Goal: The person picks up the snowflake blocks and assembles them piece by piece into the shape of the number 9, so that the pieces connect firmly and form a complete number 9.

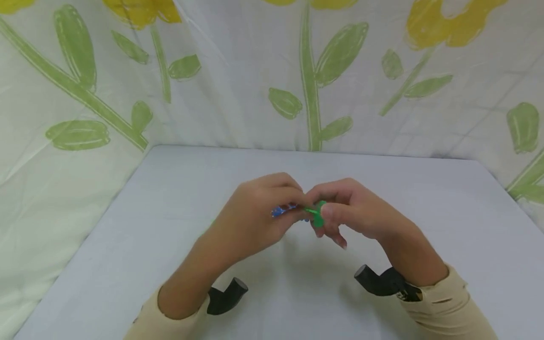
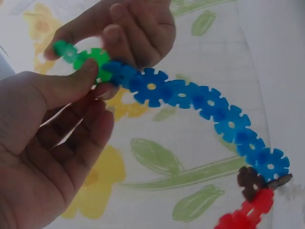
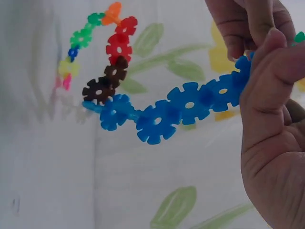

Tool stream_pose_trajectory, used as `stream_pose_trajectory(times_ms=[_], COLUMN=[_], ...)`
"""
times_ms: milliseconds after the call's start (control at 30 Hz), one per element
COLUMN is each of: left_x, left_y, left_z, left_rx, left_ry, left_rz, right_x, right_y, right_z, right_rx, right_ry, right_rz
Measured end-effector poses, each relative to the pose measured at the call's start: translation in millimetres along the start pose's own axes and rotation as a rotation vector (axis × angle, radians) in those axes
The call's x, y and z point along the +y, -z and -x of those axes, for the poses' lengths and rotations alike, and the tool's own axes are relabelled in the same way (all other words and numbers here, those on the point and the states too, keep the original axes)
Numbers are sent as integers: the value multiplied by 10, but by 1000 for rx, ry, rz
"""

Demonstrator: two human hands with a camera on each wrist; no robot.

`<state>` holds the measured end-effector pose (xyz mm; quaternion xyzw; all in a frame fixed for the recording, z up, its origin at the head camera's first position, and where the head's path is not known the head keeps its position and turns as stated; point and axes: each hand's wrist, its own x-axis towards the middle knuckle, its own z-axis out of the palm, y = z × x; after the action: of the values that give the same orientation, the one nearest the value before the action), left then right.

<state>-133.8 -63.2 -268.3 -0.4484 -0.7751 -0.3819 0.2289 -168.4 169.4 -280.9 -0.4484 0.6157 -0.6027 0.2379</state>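
Note:
A chain of notched plastic snowflake discs hangs between and below my hands. My left hand [image 1: 257, 215] pinches a bright green disc [image 2: 97, 58] near the chain's upper end, thumb on its face. With thumb and fingers, my right hand [image 1: 363, 210] pinches the green end disc [image 1: 318, 219], joined to the one in the left hand. Blue discs [image 3: 189, 105] run on from there, followed by brown discs [image 3: 99, 91], red discs [image 3: 118, 48] and an orange disc [image 3: 113, 13]. Past these come green, blue, yellow and pink discs in the right wrist view. Fingers partly cover the join.
A white table [image 1: 191, 179] lies under the hands. Behind it hangs a white cloth [image 1: 238, 71] printed with yellow flowers and green leaves. Black wrist mounts [image 1: 227, 297] sit at the cuffs of the beige sleeves [image 1: 442, 307].

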Motion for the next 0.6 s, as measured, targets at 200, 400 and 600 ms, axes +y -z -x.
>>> stream_pose_trajectory(times_ms=[200,400,600], left_x=[-87,-274,-369], left_y=[293,369,-84], left_z=[59,158,214], left_rx=[-138,-617,-983], left_ry=[289,754,935], left_rz=[-149,-268,-337], right_x=[-73,16,117], right_y=[160,94,-283], right_z=[114,110,-21], right_rx=[-80,-156,-185], right_ry=[-288,-574,-756], right_rz=[234,649,858])
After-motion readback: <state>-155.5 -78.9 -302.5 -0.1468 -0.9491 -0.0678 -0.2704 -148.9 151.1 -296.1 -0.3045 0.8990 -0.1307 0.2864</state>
